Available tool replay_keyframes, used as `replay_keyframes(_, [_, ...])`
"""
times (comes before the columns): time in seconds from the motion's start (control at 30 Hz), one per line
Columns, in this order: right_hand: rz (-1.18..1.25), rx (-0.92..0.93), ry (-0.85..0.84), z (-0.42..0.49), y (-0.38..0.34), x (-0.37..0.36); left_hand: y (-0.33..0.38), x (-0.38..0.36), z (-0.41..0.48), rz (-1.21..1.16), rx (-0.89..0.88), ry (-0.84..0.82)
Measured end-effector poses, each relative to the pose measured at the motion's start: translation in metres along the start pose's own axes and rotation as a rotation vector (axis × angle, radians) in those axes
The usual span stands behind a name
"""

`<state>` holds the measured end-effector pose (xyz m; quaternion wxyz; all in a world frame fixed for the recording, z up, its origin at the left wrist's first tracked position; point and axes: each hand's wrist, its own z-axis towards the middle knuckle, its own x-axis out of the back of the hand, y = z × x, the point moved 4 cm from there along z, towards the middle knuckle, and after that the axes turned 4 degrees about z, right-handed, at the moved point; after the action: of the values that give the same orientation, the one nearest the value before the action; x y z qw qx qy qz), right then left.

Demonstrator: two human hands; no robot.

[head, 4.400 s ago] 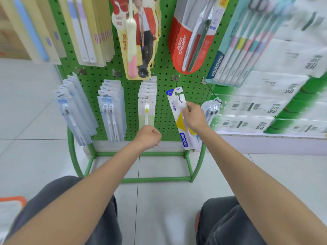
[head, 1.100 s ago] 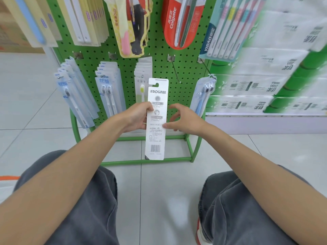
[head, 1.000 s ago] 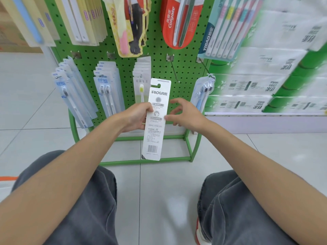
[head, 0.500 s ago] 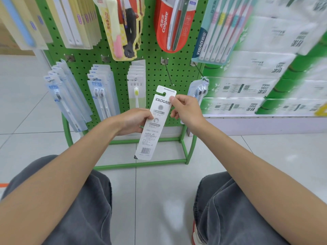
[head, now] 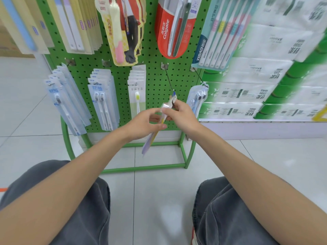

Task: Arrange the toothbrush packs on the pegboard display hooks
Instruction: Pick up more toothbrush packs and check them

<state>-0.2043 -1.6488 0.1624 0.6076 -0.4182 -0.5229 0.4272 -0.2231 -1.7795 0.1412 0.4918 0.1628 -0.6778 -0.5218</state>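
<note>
Far left on the green pegboard (head: 155, 82), three full rows of hanging packs (head: 102, 103), near the hands but apart from them. Pinches the middle of the toothbrush pack (head: 148, 145) with the left hand (head: 145, 122) and nips its top with the right hand (head: 180, 114), just below the tip of the empty hook (head: 169, 78). Turned edge-on now, printed back no longer showing as half a second ago. Just beside the right knuckles, one twin-brush pack (head: 196, 98). Open floor (head: 159, 191) nearer.

Pegboard (head: 155, 80) painted green metal, perforated; hook (head: 169, 78) thin bare wire; toothbrush pack (head: 160, 121) glossy plastic over card; floor (head: 159, 191) glossy tile.
</note>
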Motion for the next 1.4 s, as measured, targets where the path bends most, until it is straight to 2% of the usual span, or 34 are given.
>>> replay_keyframes(0.2, [0.057,-0.034,-0.058,0.004,0.004,0.001,-0.017,0.009,0.013,-0.022,0.177,0.08])
replay_keyframes(0.4, [0.118,-0.103,0.076,0.017,0.016,0.016,-0.018,0.015,0.025,-0.194,0.228,0.092])
replay_keyframes(0.57, [0.024,-0.272,0.116,0.027,0.034,0.033,-0.024,0.015,0.042,-0.159,0.2,0.302])
replay_keyframes(0.7, [0.054,-0.318,0.115,0.028,0.037,0.04,-0.034,0.017,0.062,-0.04,0.213,0.437])
replay_keyframes(0.87, [0.053,-0.335,0.122,0.034,0.046,0.048,-0.034,0.01,0.082,0.092,0.21,0.436])
replay_keyframes(1.17, [0.054,-0.36,0.11,0.034,0.055,0.051,-0.038,0.006,0.1,0.103,0.249,0.433])
replay_keyframes(1.4, [0.037,-0.376,0.07,0.032,0.059,0.051,-0.036,-0.006,0.104,0.179,0.276,0.308])
